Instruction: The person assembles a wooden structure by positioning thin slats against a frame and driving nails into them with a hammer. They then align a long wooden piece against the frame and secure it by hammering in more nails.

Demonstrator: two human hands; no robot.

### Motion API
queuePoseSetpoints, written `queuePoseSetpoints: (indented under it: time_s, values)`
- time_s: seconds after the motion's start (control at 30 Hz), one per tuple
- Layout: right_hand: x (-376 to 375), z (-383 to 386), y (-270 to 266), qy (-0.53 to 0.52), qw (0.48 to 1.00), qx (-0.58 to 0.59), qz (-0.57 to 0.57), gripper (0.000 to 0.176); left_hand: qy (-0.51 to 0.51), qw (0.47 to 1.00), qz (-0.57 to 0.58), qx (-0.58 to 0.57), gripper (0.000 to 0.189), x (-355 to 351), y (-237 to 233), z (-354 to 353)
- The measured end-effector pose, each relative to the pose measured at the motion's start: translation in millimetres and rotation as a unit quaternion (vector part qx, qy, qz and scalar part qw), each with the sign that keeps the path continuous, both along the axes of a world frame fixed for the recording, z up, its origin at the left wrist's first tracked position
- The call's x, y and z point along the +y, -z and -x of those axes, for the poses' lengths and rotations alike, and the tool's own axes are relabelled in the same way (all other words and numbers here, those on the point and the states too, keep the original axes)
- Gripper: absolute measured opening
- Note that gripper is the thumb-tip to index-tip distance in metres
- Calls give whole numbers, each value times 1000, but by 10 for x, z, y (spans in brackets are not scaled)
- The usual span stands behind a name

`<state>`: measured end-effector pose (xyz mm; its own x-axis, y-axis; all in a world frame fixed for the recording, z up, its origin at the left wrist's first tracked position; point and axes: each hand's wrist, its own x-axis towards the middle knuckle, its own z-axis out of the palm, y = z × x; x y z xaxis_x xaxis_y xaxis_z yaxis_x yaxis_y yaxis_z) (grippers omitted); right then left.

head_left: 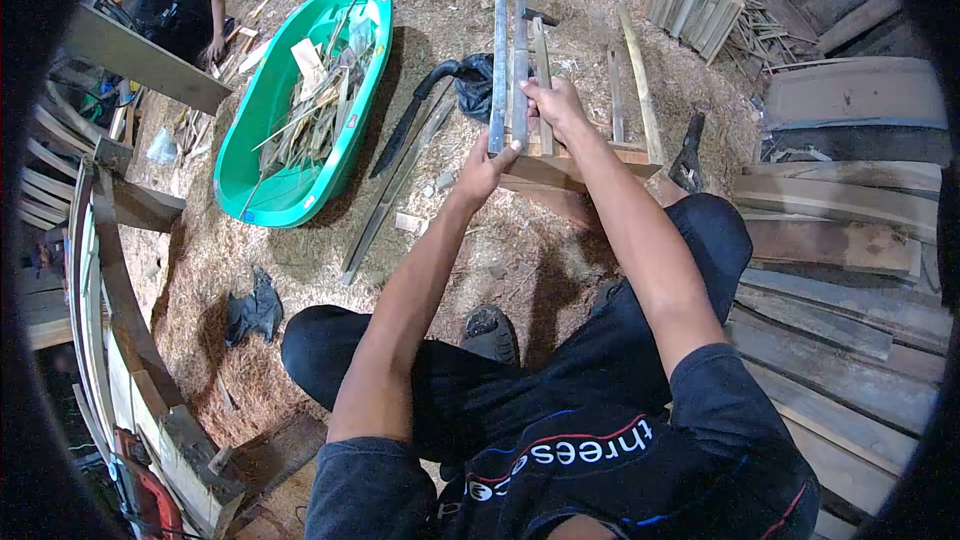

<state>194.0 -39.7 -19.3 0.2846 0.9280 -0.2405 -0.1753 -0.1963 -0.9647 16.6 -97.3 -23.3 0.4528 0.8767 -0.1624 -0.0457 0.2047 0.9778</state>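
My left hand (pixel 485 172) is closed around the near end of a narrow bluish-grey wooden strip (pixel 499 50). My right hand (pixel 556 108) grips a second grey strip (pixel 520 50) partway along, side by side with the first. Both strips point away from me above a low wooden frame (pixel 560 170) in front of my knees. Beside them lies a tool like a hammer, its dark head (pixel 541 17) at the far end of a pale handle (pixel 543 70). Thinner slats (pixel 616 95) rest on the frame to the right.
A green tub (pixel 232 165) full of wood scraps (pixel 325 100) stands to the left, near a long dark blade (pixel 400 135) and a black plastic bag (pixel 475 88). A slatted crate (pixel 695 2) sits far right; stacked boards (pixel 840 340) line my right side. Another person (pixel 185 15) crouches far left.
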Motion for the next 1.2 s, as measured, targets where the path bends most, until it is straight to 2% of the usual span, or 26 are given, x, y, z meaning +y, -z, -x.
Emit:
queuePoseSetpoints:
  time_s: [0.23, 0.5, 0.6, 0.67, 0.77, 0.8, 0.93, 1.03, 1.1, 1.17, 1.2]
  values:
    - [7, -11, 4, -11, 1000, -13, -6, 18, 6, 999, -4, -34, 52, 11, 1, -2]
    - [46, -9, -24, -10, 999, -31, 12, 17, 24, 1000, -1, -2, 47, 34, -31, 22]
    - [-25, -8, -213, 14, 997, 75, -3, 19, 19, 999, 25, -41, 42, 111, 35, -16]
    - [-23, -40, -332, 39, 998, 46, -2, 21, 0, 999, 17, -35, 39, 175, 110, 13]
    - [-9, -134, -412, 44, 999, -20, 23, 23, -85, 992, -93, 21, 36, 309, 58, 28]
    - [-63, -135, -479, 45, 998, -28, 36, 23, -99, 993, -61, 22, 35, 374, 102, 18]
    - [-193, -102, -490, 67, 993, -58, 77, 22, -107, 991, -75, 7, 37, 530, 232, -95]
    - [-326, -93, -504, 41, 989, -117, 80, 28, -43, 998, -33, 38, 39, 530, 180, -148]
    - [-384, -122, -574, 11, 978, -192, 85, 32, -32, 998, 59, -19, 40, 551, 67, -195]
    - [-381, -226, -648, 24, 954, -291, 74, 37, -20, 986, 151, -73, 42, 577, -102, -254]
    - [-420, -273, -815, 30, 935, -348, 67, 38, -42, 981, 186, -41, 43, 587, -209, -318]
